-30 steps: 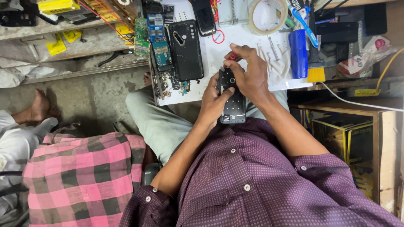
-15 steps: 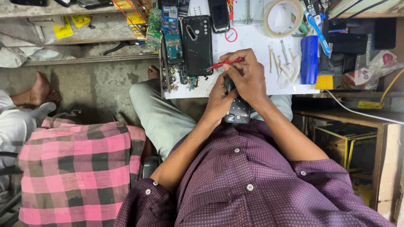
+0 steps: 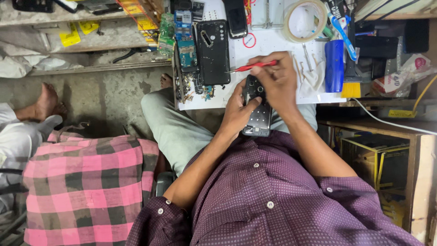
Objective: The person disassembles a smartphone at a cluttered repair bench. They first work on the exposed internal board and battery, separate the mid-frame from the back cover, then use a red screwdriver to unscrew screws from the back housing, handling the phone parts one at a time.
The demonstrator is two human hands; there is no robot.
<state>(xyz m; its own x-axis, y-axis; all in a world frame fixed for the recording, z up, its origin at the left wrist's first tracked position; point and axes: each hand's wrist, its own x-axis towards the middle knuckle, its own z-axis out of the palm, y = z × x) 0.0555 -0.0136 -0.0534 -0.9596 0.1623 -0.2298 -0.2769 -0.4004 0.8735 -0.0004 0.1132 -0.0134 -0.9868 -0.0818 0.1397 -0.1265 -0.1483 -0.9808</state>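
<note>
An opened black phone (image 3: pixel 258 119) lies across my lap edge, its inner side up. My left hand (image 3: pixel 239 109) grips its left side. Over the phone's top end, my right hand (image 3: pixel 277 82) holds a red-handled screwdriver (image 3: pixel 252 67), whose tip points left over the white work board (image 3: pixel 273 45). Just left of my hands, a black phone back cover (image 3: pixel 212 52) lies on the board, and green and blue circuit boards (image 3: pixel 185 45) sit beside it.
A tape roll (image 3: pixel 304 20), a blue bottle (image 3: pixel 334 64) and a yellow brush (image 3: pixel 350 86) sit on the right of the board. Another black phone (image 3: pixel 236 18) lies at its top. A person in a pink checked cloth (image 3: pixel 86 187) sits at my left, bare foot (image 3: pixel 43 102) on the concrete floor.
My right hand has turned the red screwdriver from over the phone to a level hold pointing left. The view has shifted slightly; the phone stays in my left hand.
</note>
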